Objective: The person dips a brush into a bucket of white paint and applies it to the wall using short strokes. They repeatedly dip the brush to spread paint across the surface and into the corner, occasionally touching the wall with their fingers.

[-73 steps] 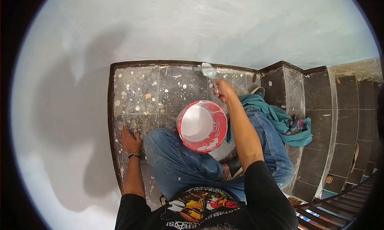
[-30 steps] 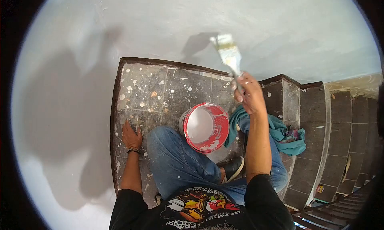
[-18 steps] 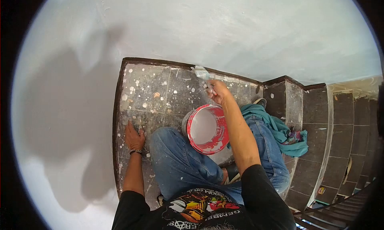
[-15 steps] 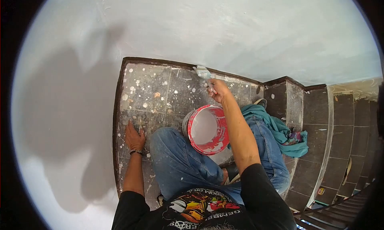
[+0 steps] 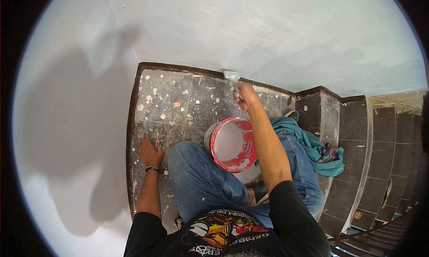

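Observation:
My right hand (image 5: 243, 95) grips a paintbrush (image 5: 231, 75) by its handle. The brush's bristles, coated with pale paint, touch the lower edge of the light wall (image 5: 268, 29), just above the dark skirting strip (image 5: 185, 69). My left hand (image 5: 151, 152) rests flat on the paint-spotted floor tiles (image 5: 167, 98), fingers spread, with a bracelet at the wrist. Between my legs and below my right hand stands a red-rimmed bucket (image 5: 217, 159) with whitish paint (image 5: 228, 142) inside.
A teal cloth (image 5: 330, 168) lies over my leg at the right. Dark tiled stair steps (image 5: 346, 161) drop away on the right, with a dark slatted railing (image 5: 380, 239) at the lower right corner. The left wall (image 5: 67, 123) meets the landing's left edge.
My right hand has moved the paintbrush slightly right and up, so its bristles now meet the wall's bottom edge. My left hand stays in place.

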Demonstrator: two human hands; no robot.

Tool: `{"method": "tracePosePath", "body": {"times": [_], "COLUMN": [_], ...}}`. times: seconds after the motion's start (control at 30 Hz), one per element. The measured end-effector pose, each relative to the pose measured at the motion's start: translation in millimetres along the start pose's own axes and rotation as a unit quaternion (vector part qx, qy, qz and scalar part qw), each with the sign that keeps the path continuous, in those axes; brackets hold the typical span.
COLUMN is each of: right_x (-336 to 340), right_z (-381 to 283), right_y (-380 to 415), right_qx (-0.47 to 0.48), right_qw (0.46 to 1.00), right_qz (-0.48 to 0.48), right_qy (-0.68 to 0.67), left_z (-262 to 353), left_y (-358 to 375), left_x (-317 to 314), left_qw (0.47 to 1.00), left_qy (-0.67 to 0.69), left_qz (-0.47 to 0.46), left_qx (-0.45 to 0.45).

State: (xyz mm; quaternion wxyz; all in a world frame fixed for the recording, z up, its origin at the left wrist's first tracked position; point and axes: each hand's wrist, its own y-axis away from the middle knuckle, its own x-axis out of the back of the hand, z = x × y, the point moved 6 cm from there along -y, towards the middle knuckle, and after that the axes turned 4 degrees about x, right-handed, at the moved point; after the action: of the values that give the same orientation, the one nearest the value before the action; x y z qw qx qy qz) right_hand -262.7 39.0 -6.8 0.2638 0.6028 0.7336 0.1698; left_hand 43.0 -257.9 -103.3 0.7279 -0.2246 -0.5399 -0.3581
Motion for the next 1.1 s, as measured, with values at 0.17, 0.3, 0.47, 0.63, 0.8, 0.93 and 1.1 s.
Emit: {"method": "tracePosePath", "body": {"times": [0.17,0.3,0.47,0.63,0.8,0.93,1.1], "right_x": [-10,-20,7,29,20,9,5], "right_z": [-59,-112,-101,-31,5,11,11], "right_y": [63,147,147,71,23,12,2], "right_qx": [0.108,0.187,0.171,0.065,-0.016,-0.019,-0.004], "right_qw": [0.992,0.978,0.981,0.955,0.974,0.981,0.974], "right_qz": [-0.047,-0.087,-0.041,-0.013,-0.013,0.009,0.007], "right_qy": [-0.049,-0.024,0.087,0.289,0.227,0.194,0.225], "left_z": [2,-1,-5,-4,0,-1,-1], "left_y": [0,1,1,1,-1,0,-1], "left_x": [3,-1,-8,-4,1,-1,-1], "left_qw": [1.000,1.000,0.999,1.000,1.000,1.000,1.000], "left_qy": [0.007,0.012,0.002,0.005,0.017,0.007,0.013], "left_qz": [0.003,0.013,0.034,0.023,0.000,0.019,0.014], "left_qx": [-0.001,-0.004,-0.015,-0.009,0.001,-0.004,-0.010]}}
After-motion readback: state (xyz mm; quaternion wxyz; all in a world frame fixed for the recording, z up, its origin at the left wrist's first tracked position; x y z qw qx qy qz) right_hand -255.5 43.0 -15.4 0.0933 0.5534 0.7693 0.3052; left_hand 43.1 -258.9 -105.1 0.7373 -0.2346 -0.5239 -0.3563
